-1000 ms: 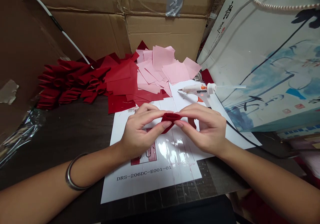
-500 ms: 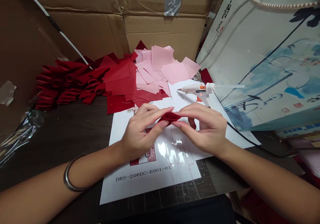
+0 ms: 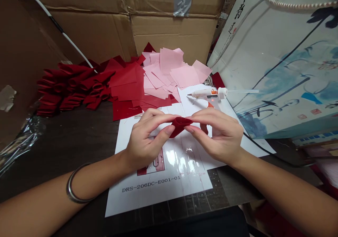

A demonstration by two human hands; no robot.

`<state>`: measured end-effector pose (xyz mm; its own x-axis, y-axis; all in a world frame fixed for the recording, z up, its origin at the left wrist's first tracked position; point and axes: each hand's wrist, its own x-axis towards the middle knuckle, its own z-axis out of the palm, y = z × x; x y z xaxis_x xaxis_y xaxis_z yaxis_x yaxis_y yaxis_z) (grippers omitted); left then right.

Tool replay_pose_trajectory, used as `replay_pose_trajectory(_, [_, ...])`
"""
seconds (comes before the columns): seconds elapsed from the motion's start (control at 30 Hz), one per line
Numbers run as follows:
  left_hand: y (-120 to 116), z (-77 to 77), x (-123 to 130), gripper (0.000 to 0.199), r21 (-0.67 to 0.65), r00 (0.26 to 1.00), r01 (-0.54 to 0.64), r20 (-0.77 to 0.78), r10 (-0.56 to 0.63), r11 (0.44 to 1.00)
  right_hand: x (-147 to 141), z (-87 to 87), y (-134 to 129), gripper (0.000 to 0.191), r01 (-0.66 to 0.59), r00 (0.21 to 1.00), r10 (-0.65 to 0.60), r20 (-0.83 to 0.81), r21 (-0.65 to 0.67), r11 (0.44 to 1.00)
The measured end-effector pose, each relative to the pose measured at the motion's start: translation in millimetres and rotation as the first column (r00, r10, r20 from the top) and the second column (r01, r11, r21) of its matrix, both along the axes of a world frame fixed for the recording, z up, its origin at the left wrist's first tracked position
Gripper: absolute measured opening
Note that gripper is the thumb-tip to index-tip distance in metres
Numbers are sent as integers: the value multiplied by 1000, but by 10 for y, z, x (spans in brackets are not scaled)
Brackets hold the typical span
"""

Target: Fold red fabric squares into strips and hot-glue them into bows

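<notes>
Both hands pinching now — left hand [image 3: 146, 138] and right hand [image 3: 219, 133], fingers closed on opposite sides of one folded, dark-red fabric piece [image 3: 181, 125], its open loop facing up. It's above the glossy white printed sheet [image 3: 158, 194], whose near edge sits inside the dark tabletop's [image 3: 79, 135]. Beyond — one white glue gun [image 3: 207, 93], overlapping flat pink squares [image 3: 171, 66], and piled red loops [image 3: 71, 85], too many to count.
</notes>
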<state>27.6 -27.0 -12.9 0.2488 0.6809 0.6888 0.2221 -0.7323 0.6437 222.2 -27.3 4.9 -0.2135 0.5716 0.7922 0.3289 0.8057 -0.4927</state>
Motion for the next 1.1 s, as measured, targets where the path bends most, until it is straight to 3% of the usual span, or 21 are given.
replay_pose_trajectory(0.6, [28, 1, 13, 11, 84, 999, 17, 45, -21, 996, -15, 49, -6, 8, -61, 998, 61, 27, 10, 998])
replay_pose_trajectory(0.9, [25, 8, 17, 18, 42, 998, 54, 19, -55, 998, -14, 41, -9, 13, -78, 997, 78, 12, -2, 997])
replay_pose_trajectory(1.1, [-6, 28, 26, 16, 0, 1000, -18, 2, 18, 1000, -29, 22, -20, 12, -107, 994, 111, 6, -216, 971])
